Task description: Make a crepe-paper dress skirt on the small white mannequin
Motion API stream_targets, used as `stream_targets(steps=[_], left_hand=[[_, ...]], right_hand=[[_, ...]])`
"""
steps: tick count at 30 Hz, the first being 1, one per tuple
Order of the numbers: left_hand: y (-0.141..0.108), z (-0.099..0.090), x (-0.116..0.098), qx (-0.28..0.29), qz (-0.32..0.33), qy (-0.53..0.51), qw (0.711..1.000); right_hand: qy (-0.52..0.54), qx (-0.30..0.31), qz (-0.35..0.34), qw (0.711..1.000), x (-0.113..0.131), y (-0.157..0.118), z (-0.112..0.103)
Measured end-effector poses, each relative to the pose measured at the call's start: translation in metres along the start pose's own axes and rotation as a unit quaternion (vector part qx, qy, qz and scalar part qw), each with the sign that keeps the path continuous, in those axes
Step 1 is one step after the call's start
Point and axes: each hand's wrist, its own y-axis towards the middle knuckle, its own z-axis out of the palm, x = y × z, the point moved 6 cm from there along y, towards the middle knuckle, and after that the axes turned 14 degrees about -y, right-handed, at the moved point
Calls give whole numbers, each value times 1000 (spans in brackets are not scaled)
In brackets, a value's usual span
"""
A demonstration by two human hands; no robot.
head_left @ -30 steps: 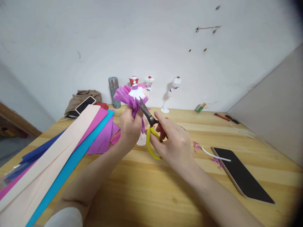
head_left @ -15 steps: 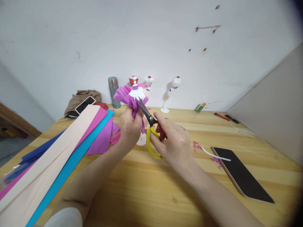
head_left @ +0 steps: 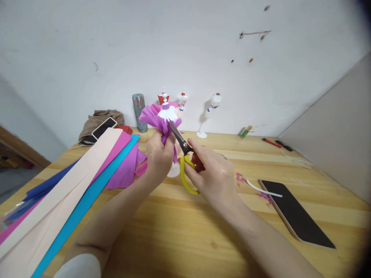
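My left hand (head_left: 160, 152) is closed round the gathered lower part of purple crepe paper (head_left: 153, 116), which flares out above the fist. A small white form (head_left: 168, 112) with a knobbed top rises out of the paper. My right hand (head_left: 213, 170) grips yellow-handled scissors (head_left: 185, 148), fingers in the handles. The dark blades point up and left and lie against the paper's edge, nearly closed. Beneath my hands a round pale base (head_left: 174, 170) shows in part.
Paper strips (head_left: 69, 185) and a purple sheet (head_left: 123, 170) lie left. Behind stand a flask (head_left: 139, 112) and small white stands (head_left: 202, 134). A dark tablet (head_left: 298, 214) lies right, near a white strip (head_left: 265, 191) and purple scraps (head_left: 240, 178). A phone (head_left: 104, 128) rests on brown cloth (head_left: 100, 116).
The scissor blades have come closer together, their tips meeting at the paper's edge. My left hand and the paper have hardly moved.
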Motion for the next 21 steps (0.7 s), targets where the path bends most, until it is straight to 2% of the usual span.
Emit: stream_targets(steps=[15,21], left_hand=[[0,0,4,5,-12,-1,1000],[0,-1,3,1,-7,7,1000]], right_hand=[[10,21,16,1000,-2,-1,2],[7,13,-2,1000,-1,1,0]])
